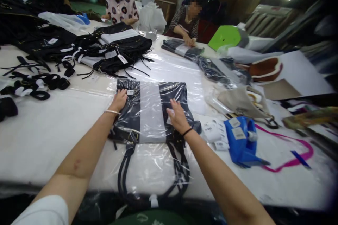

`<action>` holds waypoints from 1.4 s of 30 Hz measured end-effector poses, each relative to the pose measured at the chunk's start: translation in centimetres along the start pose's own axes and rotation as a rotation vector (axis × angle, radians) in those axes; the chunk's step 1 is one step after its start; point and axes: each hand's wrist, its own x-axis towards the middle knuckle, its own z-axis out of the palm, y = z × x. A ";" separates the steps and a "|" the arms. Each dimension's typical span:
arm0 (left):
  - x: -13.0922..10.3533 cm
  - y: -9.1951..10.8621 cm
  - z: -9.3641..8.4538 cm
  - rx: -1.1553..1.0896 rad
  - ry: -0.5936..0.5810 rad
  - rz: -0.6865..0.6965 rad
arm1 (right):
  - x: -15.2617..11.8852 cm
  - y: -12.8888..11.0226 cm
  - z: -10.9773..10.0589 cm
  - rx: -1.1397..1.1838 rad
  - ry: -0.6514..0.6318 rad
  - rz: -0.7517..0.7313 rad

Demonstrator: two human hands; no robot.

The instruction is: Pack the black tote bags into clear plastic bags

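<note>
A black handbag (pixel 129 119) lies flat in front of me inside a clear plastic bag (pixel 148 161), with a pale band (pixel 152 112) across its middle. Its dark looped handles (pixel 123 168) stretch toward me and reach the table's front edge. My left hand (pixel 120 100) rests on the bag's upper left side, fingers laid out over the plastic beside a small white label (pixel 130 92). On the right half, my right hand (pixel 179 114) lies with its fingers apart, touching the plastic near a white tag. Neither hand is closed round anything.
Stacked black bags (pixel 124 49) and coiled black straps (pixel 50 81) lie to the left. At right are a blue plastic container (pixel 240 144), a roll of white labels (pixel 215 133), a beige pouch (pixel 240 100) and wrapped bags (pixel 219 70). Co-workers are across the table (pixel 52 130).
</note>
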 end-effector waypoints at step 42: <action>-15.2 -0.9 -2.0 0.265 0.152 0.030 | -5.1 3.9 2.4 -0.076 0.139 0.053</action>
